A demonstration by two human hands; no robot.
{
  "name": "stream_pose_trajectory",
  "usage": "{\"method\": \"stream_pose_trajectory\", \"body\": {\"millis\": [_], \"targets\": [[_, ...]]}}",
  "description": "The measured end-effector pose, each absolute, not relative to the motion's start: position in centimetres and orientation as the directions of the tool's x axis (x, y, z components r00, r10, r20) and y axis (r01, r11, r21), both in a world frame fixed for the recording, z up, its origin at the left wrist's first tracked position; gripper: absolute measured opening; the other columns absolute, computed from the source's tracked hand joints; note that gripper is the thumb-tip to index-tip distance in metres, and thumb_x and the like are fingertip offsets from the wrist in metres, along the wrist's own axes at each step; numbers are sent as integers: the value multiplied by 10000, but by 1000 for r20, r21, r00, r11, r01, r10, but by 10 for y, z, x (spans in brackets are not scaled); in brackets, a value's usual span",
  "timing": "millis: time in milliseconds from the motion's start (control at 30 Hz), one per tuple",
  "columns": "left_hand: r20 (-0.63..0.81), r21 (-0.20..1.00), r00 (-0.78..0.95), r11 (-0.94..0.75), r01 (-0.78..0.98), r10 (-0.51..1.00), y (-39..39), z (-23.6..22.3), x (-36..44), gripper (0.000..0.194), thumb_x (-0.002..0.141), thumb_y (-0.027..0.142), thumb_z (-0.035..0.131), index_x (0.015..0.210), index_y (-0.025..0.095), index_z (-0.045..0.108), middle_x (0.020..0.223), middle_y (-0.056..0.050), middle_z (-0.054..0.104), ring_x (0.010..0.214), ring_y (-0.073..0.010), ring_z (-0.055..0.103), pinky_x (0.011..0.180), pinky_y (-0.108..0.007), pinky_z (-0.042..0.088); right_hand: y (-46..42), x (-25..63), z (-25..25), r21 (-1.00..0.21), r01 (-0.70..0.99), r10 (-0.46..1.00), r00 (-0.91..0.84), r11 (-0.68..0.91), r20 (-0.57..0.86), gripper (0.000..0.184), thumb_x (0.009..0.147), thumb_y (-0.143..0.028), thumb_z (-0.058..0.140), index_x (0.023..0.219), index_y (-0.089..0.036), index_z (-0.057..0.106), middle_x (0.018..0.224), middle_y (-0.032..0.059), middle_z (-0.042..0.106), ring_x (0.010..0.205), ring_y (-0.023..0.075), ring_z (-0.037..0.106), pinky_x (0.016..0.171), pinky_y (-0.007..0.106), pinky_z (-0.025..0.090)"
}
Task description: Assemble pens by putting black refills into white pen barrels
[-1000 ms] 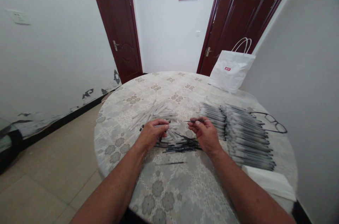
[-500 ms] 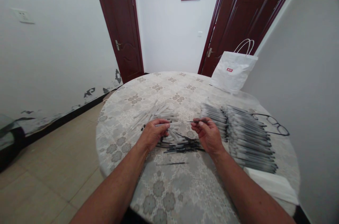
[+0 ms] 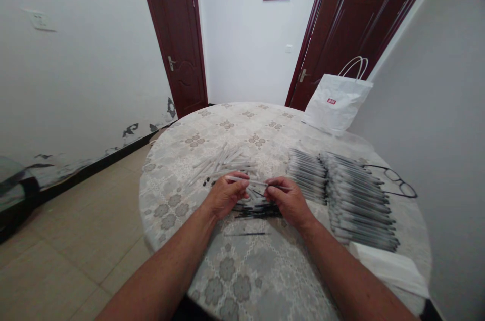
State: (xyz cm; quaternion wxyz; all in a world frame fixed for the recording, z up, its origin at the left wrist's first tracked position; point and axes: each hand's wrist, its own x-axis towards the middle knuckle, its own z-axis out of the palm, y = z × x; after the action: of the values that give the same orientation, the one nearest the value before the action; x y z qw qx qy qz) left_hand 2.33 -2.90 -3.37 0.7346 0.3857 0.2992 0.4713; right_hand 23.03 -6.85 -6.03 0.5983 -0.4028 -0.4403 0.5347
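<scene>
My left hand (image 3: pixel 228 194) pinches a whitish pen barrel (image 3: pixel 257 182) that points to the right. My right hand (image 3: pixel 287 198) is closed on a thin dark pen refill (image 3: pixel 280 187), its tip meeting the barrel's right end. How far the refill sits inside the barrel I cannot tell. Below and between the hands lies a heap of black refills (image 3: pixel 257 211). Behind my left hand is a loose pile of white pen barrels (image 3: pixel 220 160), with a few small black caps (image 3: pixel 205 181) beside it. A single refill (image 3: pixel 246 234) lies nearer to me.
Rows of pens (image 3: pixel 359 199) lie stacked on the right, with a smaller row (image 3: pixel 307 174) beside them. Eyeglasses (image 3: pixel 397 182), a white paper bag (image 3: pixel 337 103) and a folded white packet (image 3: pixel 388 265) are on the round table (image 3: pixel 235 136) too.
My right hand has moved left toward my left hand, bringing the refill to the barrel's end. The two hands were apart before. The view has shifted slightly.
</scene>
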Motion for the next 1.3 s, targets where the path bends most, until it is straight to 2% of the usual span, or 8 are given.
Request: {"method": "stream_pose_trajectory", "body": {"millis": [200,467,567,667,767,867,1067,1300], "targets": [[-95,843,360,267,-466,928,-28,-35,25,296,683,274,875,910,144,737,653,10,605,595,-108,576,595,-272,569,-71,231,-47,-878,-437,980,119,195,159,313,850,-382,725,1121,-246,646,999,37,705,665,131,638,610,286,531],[-82,883,614,342,-321,785,-39,-39,33,350,758,313,830,1023,102,740,853,-123,744,746,-186,712,655,-274,583,-78,217,-57,-983,-141,990,-61,120,130,508,948,-618,490,1288,-258,603,1032,50,683,595,110,567,442,211,378],[-110,819,592,410,-401,798,-38,-37,31,320,773,309,821,999,102,728,864,-128,751,712,-179,721,628,-265,588,-77,219,-56,-979,-177,988,-99,102,121,619,932,-691,414,1347,-258,565,1075,64,664,577,107,551,384,199,272],[-156,696,474,437,-570,867,-29,-36,25,219,823,284,774,946,116,705,853,-106,754,662,-162,717,574,-251,591,-76,231,-47,-975,-21,974,40,222,221,536,949,-632,436,1281,-242,595,1030,62,665,618,131,566,437,222,350],[-214,597,365,417,-686,906,-20,-35,20,162,900,279,682,902,117,685,788,-84,752,599,-149,705,532,-247,587,-76,242,-40,-803,474,910,8,361,414,270,942,-422,566,1077,-219,683,938,59,672,747,175,596,697,296,488],[-237,566,316,395,-724,919,-16,-33,18,172,934,278,628,901,115,676,770,-83,754,587,-151,704,519,-250,584,-78,240,-39,-507,743,880,-235,437,413,217,968,-282,513,1028,-208,708,984,85,668,912,208,612,861,327,473],[-223,568,266,347,-747,938,-16,-31,19,186,965,274,569,917,120,662,802,-97,756,661,-186,730,518,-267,584,-82,221,-41,-227,902,926,-333,367,175,231,991,-271,497,1099,-232,697,1076,77,654,993,194,609,856,273,448],[-265,530,128,256,-808,956,-7,-32,11,207,976,278,541,899,124,655,747,-73,734,638,-175,716,513,-260,566,-81,224,-43,-213,913,936,-323,347,143,224,1011,-284,485,1077,-239,694,1051,59,649,972,174,619,837,252,441]]}}
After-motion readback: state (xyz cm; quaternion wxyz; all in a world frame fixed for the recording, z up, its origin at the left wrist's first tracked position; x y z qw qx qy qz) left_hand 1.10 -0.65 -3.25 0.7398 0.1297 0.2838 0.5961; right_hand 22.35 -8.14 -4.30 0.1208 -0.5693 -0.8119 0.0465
